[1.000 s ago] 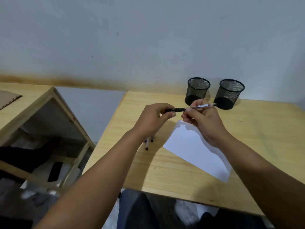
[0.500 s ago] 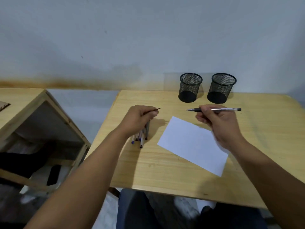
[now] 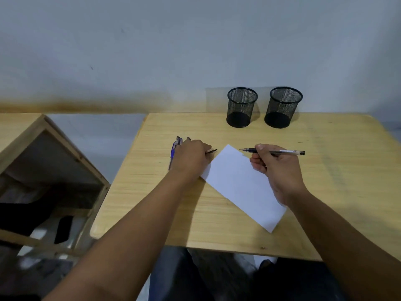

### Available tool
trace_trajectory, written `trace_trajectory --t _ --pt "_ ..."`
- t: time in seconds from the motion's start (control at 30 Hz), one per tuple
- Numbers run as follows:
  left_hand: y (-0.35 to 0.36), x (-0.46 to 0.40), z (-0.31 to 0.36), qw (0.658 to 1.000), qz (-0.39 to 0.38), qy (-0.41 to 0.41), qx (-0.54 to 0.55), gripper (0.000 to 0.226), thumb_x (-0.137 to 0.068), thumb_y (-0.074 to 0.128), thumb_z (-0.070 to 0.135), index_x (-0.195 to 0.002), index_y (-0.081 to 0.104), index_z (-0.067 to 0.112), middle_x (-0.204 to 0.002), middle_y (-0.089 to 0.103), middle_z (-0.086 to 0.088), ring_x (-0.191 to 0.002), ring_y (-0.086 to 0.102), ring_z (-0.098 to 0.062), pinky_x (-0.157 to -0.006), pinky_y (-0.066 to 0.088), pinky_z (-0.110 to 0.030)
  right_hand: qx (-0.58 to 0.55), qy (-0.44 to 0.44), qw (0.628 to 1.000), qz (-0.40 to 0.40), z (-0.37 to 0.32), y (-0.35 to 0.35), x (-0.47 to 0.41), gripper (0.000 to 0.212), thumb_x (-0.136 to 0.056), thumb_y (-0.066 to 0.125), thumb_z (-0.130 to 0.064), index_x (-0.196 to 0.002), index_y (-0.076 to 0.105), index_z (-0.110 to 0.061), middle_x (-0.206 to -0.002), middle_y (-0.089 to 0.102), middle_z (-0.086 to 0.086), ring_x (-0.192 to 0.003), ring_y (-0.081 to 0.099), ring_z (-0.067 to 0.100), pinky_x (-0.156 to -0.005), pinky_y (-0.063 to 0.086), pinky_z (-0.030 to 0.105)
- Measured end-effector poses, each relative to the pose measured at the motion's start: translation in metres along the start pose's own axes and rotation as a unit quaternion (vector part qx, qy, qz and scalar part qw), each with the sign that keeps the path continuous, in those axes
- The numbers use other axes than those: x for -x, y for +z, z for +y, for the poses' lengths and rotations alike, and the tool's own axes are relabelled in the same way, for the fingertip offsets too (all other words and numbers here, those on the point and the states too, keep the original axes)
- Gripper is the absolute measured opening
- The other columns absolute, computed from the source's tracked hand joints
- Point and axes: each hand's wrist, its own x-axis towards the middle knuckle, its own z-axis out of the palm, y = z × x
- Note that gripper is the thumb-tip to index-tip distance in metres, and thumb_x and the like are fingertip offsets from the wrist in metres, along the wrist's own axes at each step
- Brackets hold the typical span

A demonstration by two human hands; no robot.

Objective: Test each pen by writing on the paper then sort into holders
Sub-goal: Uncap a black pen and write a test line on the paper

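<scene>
On the wooden desk (image 3: 238, 224), a white sheet of paper (image 3: 240, 183) lies at a slant between the person's two forearms. The right hand (image 3: 277, 170) is raised just above the paper's far right edge, knuckles up, fingers curled round an uncapped pen (image 3: 282, 151). That pen lies nearly level, its tip pointing left over the paper's far corner and its clear barrel sticking out to the right past the hand. The left hand (image 3: 191, 158) sits palm down at the paper's left corner, wrist straight in line with the forearm, fingers bent and pinching a small dark pen cap (image 3: 211, 151) whose end pokes out toward the paper. Just beyond and left of this hand, a cluster of pens (image 3: 174, 149) lies on the desk, partly hidden under the knuckles. Two black mesh holders stand side by side at the desk's far edge, the left holder (image 3: 242, 107) and the right holder (image 3: 283, 107), well apart from both hands.
</scene>
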Motion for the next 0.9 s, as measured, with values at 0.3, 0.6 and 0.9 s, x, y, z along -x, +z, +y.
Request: trace_trajectory --t 0.3,0.6,0.9 --pt "-0.002 0.006 -0.004 0.998 0.033 0.047 -0.001 0.021 -0.092 0.055 0.027 -0.1 0.069 0.012 -0.098 0.069 -0.004 -0.099 0.058 -0.032 -0.079 0.048 -0.042 0.07 -0.027 0.993 -0.089 0.009 -0.01 -0.008 0.011 -0.091 0.069 -0.027 -0.086 0.075 -0.02 -0.084 0.076 0.011 -0.086 0.072 0.026 -0.082 0.056 0.041" --pt "-0.003 0.04 -0.007 0.981 0.009 0.19 0.045 0.054 -0.088 0.054 0.059 -0.13 0.063 0.027 -0.131 0.062 0.01 -0.113 0.046 -0.018 -0.098 0.04 -0.042 0.061 -0.035 0.986 -0.153 0.002 -0.014 -0.029 0.056 -0.062 0.082 -0.063 -0.085 0.075 -0.013 -0.079 0.072 0.017 -0.073 0.069 0.029 -0.069 0.054 0.038" --pt "0.012 0.068 0.001 0.984 -0.052 0.17 0.009 0.075 -0.084 0.052 0.07 -0.147 0.041 0.031 -0.152 0.036 0.011 -0.135 0.025 -0.015 -0.109 0.02 -0.04 0.089 -0.046 0.99 -0.096 -0.001 -0.011 -0.045 0.031 -0.081 0.075 -0.045 -0.087 0.073 -0.015 -0.078 0.072 0.012 -0.07 0.068 0.026 -0.072 0.054 0.043"
